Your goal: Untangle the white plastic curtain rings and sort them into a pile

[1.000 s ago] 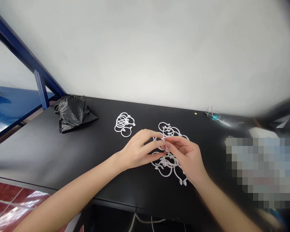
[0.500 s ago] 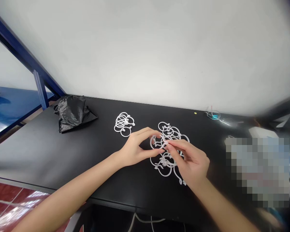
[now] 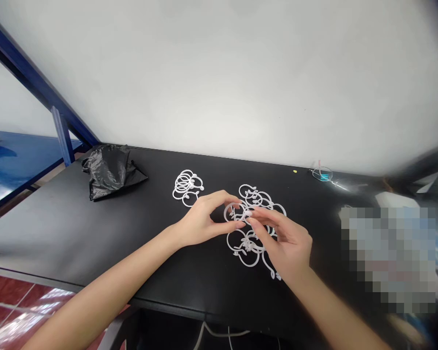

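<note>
Between thumb and fingers, my left hand (image 3: 204, 218) grips a white plastic curtain ring (image 3: 226, 212) by its rim. My right hand (image 3: 286, 238) closes thumb and fingertips on the same ring's right side, near its knobbed ends. Beneath both hands lies a loose heap of similar open white rings (image 3: 248, 264), with small knobs at their ends; the hands partly cover it. To the left of the heap, beyond my left hand, several more rings (image 3: 182, 183) lie overlapped in a small cluster.
On the black table (image 3: 149, 253), a crumpled black plastic bag (image 3: 109, 172) lies at the back left. Near the wall at right is a thin round item with turquoise strands (image 3: 324, 177). A blurred, pixelated item (image 3: 390, 257) sits at far right. Cables (image 3: 226, 334) hang below the front edge.
Both hands have shifted slightly left with the ring. My right fingertips have loosened a little around the ring's ends. The heap and cluster stay as they were.
</note>
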Motion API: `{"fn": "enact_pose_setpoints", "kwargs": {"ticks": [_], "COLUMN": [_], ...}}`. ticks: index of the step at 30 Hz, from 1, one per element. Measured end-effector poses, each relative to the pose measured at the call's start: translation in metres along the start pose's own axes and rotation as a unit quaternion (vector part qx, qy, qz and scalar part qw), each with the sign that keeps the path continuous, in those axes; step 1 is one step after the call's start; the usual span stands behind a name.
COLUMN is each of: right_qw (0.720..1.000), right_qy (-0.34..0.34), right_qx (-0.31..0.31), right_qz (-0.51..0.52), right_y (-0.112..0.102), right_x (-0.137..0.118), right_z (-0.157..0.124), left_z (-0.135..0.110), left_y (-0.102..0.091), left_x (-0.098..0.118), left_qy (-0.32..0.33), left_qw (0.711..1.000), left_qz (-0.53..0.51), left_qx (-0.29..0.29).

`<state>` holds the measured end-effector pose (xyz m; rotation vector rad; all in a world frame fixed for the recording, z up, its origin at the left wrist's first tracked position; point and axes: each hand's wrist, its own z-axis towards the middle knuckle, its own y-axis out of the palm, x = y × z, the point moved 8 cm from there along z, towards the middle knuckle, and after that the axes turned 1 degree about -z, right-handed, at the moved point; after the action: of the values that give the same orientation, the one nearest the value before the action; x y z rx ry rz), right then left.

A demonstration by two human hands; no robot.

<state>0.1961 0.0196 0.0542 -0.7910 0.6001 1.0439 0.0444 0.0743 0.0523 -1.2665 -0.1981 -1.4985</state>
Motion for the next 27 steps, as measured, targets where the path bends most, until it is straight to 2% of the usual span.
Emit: {"fn": "enact_pose_setpoints", "kwargs": {"ticks": [3,6,8,17,27], "right_qw": [0.999,0.999,0.999,1.0,1.0], "right_qy": [0.035,0.04,0.029,0.002,-0.001], "right_qx": [0.01,0.017,0.015,0.012,0.011], "right_qz": [0.008,0.002,0.001,-0.008,-0.02], "right_y": [0.0,-0.002,-0.003,-0.004,-0.004], "right_x": [0.006,0.008,0.006,0.001,-0.003], "right_z": [-0.001,-0.002,-0.003,-0.002,0.0], "left_z": [0.001,0.001,0.0,-0.004,-0.005], "left_y": [-0.015,-0.028,-0.034,-0.046,-0.049], "left_x": [-0.013,-0.035,-0.047,-0.066,-0.068], "left_qy": [-0.008,-0.038,-0.058,-0.115,-0.098], "left_qw": [0.988,0.947,0.926,0.899,0.895], "left_qz": [0.155,0.317,0.372,0.422,0.434], "left_qx": [0.023,0.012,-0.004,-0.031,-0.019]}}
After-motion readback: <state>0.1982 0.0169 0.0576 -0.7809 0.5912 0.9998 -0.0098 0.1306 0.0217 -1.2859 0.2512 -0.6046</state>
